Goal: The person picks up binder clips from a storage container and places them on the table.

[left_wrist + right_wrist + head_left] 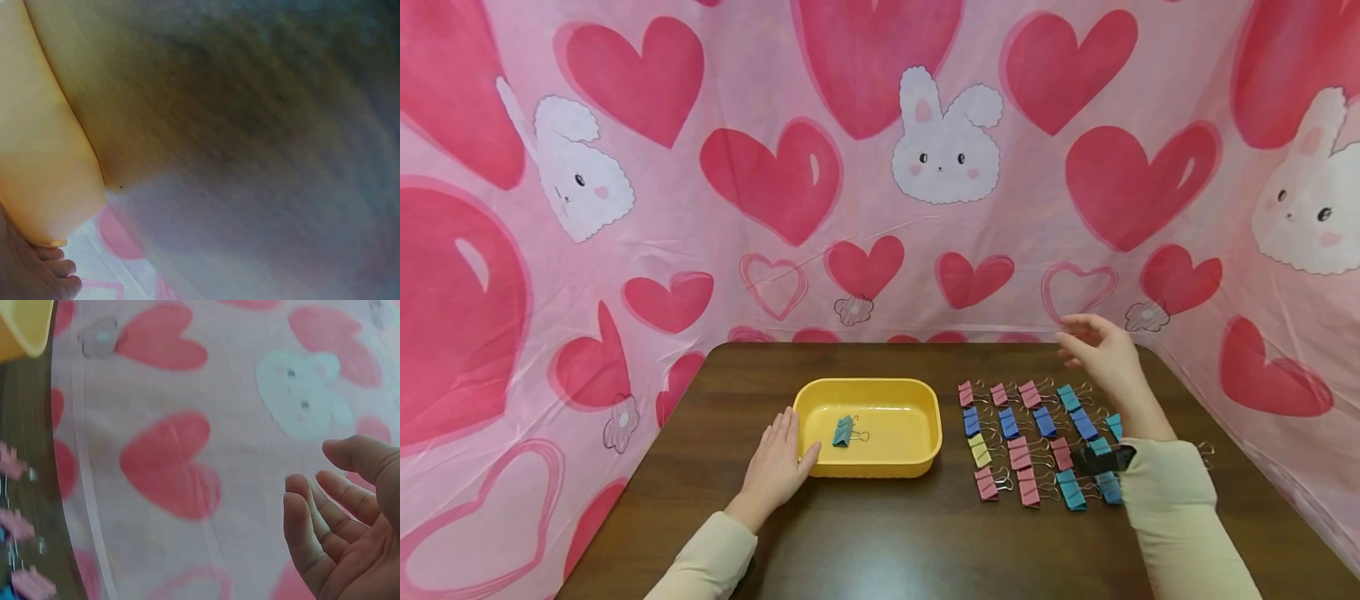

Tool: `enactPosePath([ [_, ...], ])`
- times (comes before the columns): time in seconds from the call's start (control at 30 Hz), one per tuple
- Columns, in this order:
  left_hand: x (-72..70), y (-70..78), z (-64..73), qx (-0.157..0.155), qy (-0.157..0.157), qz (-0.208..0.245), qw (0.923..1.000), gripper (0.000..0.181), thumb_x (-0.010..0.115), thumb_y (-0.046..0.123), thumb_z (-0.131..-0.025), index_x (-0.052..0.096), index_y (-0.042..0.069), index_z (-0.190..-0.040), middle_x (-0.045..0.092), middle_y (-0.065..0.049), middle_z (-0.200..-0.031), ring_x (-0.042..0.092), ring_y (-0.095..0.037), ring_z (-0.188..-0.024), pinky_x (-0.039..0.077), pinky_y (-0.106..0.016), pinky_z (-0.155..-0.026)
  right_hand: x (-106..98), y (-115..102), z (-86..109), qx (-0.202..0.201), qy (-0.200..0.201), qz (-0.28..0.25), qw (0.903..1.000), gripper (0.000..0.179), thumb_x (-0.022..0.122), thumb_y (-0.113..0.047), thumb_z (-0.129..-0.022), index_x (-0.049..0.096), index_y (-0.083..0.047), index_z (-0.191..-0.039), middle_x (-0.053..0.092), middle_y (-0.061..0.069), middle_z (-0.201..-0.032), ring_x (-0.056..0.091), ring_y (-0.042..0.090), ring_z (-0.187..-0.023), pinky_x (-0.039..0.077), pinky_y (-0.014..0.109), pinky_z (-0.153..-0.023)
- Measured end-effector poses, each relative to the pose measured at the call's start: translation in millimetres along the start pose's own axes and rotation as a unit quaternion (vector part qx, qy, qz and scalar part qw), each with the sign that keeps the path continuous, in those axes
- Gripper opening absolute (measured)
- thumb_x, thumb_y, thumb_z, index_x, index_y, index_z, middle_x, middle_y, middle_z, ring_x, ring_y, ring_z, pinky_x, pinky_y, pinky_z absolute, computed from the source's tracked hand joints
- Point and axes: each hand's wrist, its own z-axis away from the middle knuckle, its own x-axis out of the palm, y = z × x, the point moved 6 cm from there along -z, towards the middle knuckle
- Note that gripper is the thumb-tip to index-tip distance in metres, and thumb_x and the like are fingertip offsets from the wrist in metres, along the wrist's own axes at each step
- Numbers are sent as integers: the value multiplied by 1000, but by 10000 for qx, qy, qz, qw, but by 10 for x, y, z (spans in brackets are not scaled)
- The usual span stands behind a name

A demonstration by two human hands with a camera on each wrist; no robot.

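Observation:
A yellow rectangular tray (880, 469) stands on the table, with one teal binder clip (843, 431) lying inside it. My left hand (777, 458) rests against the tray's left side, fingers straight; in the left wrist view its fingertips (62, 269) touch the yellow wall. Over the far right of the table my right hand (1101, 350) is raised, holding nothing, with fingers loosely bent and thumb apart. Below and around it lie rows of binder clips: pink ones (1028, 487), blue ones (1008, 423), teal ones (1071, 490) and one yellow clip (980, 451). My right forearm hides some of them.
A dark brown wooden table (880, 542) carries everything. Pink cloth (880, 225) with hearts and rabbits hangs behind the table and along both sides. A black strap (1105, 460) sits at the right wrist, above the clips.

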Motion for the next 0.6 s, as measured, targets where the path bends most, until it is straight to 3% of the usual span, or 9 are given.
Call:
enactPosePath([
  [0.1,0,-2,-3,-26,-45,19,10000,72,49,40,-92,28,-11,-139,27,-27,-143,23,-39,-132,18,-50,-106,236,-111,-110,-117,-238,-105,9996,38,61,-16,-89,53,8,-117,61,17,-99,64,13,-69,54,28,-59],
  [0.2,3,-3,-9,-41,-86,-9,10000,73,49,41,-92,27,-11,-139,26,-27,-143,23,-39,-132,18,-50,-106,466,-192,-180,-127,-472,-307,9983,37,61,-13,-89,53,9,-117,58,27,-104,64,15,-70,54,28,-59],
  [0.47,8,-11,-10,-107,-158,-39,9998,74,49,41,-92,26,-11,-139,25,-27,-144,22,-39,-133,17,-50,-107,1159,-376,-243,7,-1082,-646,9920,36,63,-13,-88,54,5,-118,60,22,-103,64,20,-70,54,38,-64],
  [0.6,12,-15,-7,-128,-174,-19,9998,73,49,41,-93,27,-11,-139,26,-27,-144,22,-39,-133,17,-50,-107,1495,-460,-229,24,-1380,-631,9884,35,65,-13,-86,55,2,-117,62,18,-100,64,24,-71,54,36,-64],
])
